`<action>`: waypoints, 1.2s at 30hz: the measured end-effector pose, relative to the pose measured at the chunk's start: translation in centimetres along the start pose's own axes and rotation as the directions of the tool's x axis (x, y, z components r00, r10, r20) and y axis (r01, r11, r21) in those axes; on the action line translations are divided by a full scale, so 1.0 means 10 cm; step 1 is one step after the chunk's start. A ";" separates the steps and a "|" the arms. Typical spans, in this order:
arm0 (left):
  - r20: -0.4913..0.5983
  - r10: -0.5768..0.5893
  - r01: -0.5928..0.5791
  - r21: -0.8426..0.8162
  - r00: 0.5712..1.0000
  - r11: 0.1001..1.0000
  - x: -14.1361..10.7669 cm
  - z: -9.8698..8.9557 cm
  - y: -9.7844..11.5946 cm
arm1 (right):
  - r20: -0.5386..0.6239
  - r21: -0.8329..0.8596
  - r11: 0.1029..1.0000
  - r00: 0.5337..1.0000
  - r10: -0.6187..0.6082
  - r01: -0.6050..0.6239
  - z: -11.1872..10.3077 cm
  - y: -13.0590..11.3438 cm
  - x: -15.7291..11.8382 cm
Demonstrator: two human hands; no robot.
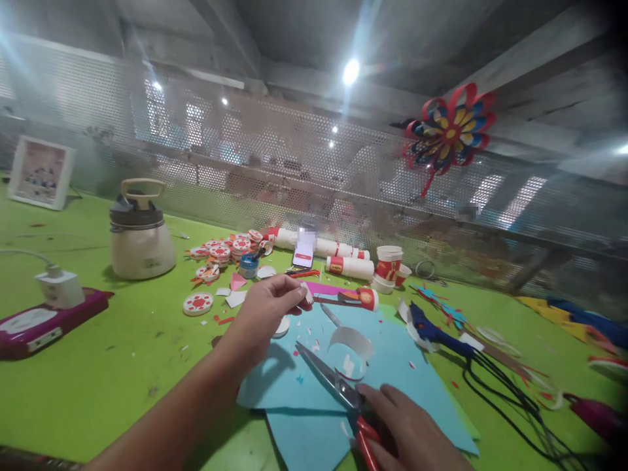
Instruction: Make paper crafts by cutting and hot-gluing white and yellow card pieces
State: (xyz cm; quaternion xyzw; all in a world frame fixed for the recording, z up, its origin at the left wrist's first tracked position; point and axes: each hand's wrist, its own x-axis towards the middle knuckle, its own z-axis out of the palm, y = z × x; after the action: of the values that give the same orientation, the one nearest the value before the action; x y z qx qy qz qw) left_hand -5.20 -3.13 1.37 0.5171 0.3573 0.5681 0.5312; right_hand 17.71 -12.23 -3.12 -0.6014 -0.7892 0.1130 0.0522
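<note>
My left hand (267, 311) reaches over the back of a light blue sheet (402, 386). Its thumb and finger pinch a small white paper piece (307, 294). Lower down, my right hand (402, 425) is closed around red-handled scissors (338, 389), whose blades point up and to the left, close together. Beyond the blades a curled white paper strip (360, 341) stands on the sheet, among tiny white and red scraps. A slim blade-like tool (331, 315) lies behind the strip. My right palm hides part of the scissor handles.
A kettle-like jug (142, 239) and a purple power strip (53, 320) occupy the left. Red-and-white discs (198, 303), a phone (304, 252), cardboard rolls (350, 267) and paper cups (388, 265) line the back. At right lies a blue glue gun (439, 333) with black cables.
</note>
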 end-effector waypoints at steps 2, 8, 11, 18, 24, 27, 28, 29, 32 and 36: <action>0.024 -0.012 0.012 0.013 1.000 1.000 -0.01 0.01 -0.03 | 0.009 -0.058 0.998 1.000 0.015 -0.014 0.00 -0.04 -0.02; 0.072 -0.157 0.152 0.071 0.985 0.986 -0.03 0.11 -0.13 | -0.024 -0.310 0.948 0.996 -0.082 0.071 -0.14 -0.09 -0.02; 0.098 -0.196 0.185 0.106 0.976 0.977 -0.03 0.17 -0.17 | -0.022 -0.247 0.953 0.982 -0.186 0.175 -0.26 -0.08 -0.02; 0.185 -0.188 0.159 0.160 0.964 0.974 -0.10 0.24 -0.22 | -0.504 -0.001 0.917 0.792 -0.345 0.399 -0.37 -0.32 0.23; 0.139 -0.151 0.116 0.230 0.979 0.966 -0.12 0.28 -0.24 | -0.534 -0.107 0.938 0.777 -0.333 0.329 -0.25 -0.43 0.39; 0.112 -0.125 0.090 0.279 0.986 0.956 -0.14 0.31 -0.26 | -0.538 -0.154 0.942 0.774 -0.333 0.298 -0.19 -0.43 0.42; 0.109 -0.114 0.077 0.304 0.987 0.950 -0.15 0.32 -0.26 | -0.541 -0.168 0.942 0.772 -0.334 0.290 -0.17 -0.43 0.42; 0.109 -0.102 0.060 0.330 0.989 0.942 -0.16 0.32 -0.27 | -0.545 -0.181 0.942 0.768 -0.336 0.284 -0.16 -0.42 0.43; 0.123 -0.060 0.006 0.402 0.991 0.916 -0.18 0.33 -0.29 | -0.554 -0.208 0.943 0.763 -0.332 0.258 -0.12 -0.41 0.45; 0.121 -0.033 -0.027 0.462 0.992 0.887 -0.20 0.35 -0.31 | -0.544 -0.232 0.942 0.770 -0.333 0.243 -0.08 -0.40 0.46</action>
State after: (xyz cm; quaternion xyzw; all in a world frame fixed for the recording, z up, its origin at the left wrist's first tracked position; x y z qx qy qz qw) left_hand -1.26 -4.97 -1.27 0.6627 0.4491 0.4322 0.4152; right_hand 12.92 -8.71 -1.66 -0.4807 -0.8252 -0.1423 0.2602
